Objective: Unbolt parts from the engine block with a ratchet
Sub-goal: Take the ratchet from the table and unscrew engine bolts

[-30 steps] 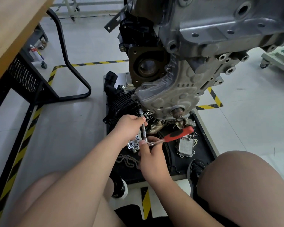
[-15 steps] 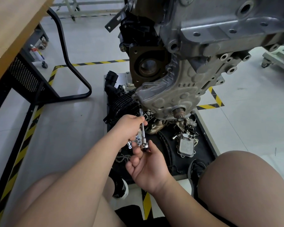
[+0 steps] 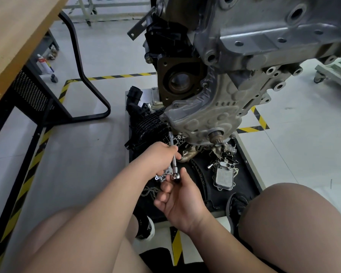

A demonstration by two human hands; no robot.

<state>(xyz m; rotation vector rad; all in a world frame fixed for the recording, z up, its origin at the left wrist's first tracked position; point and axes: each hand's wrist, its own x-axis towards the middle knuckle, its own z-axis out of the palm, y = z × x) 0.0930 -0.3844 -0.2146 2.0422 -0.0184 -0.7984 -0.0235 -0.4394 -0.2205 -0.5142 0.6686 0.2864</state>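
Observation:
The grey engine block (image 3: 254,48) hangs above a black floor tray (image 3: 246,186), with its ribbed cover (image 3: 215,115) facing me. A chrome ratchet extension (image 3: 173,157) runs from a bolt at the cover's lower left edge down to the ratchet head (image 3: 175,176). My left hand (image 3: 158,154) grips the extension at its middle. Below it my right hand (image 3: 181,200), turned palm up, holds the ratchet head between thumb and curled fingers. The ratchet's red handle is hidden behind that hand.
Removed parts lie on the tray: a black ribbed manifold (image 3: 148,127), a silver cooler (image 3: 223,176), a chain (image 3: 148,191) and small bolts. A wooden table (image 3: 18,36) with black legs (image 3: 83,79) stands left. A wheeled cart (image 3: 333,73) is at far right. My knees frame the bottom.
The red handle, pointing right a second ago, has swung out of sight behind my right hand, which turned palm up. My left hand stays on the extension.

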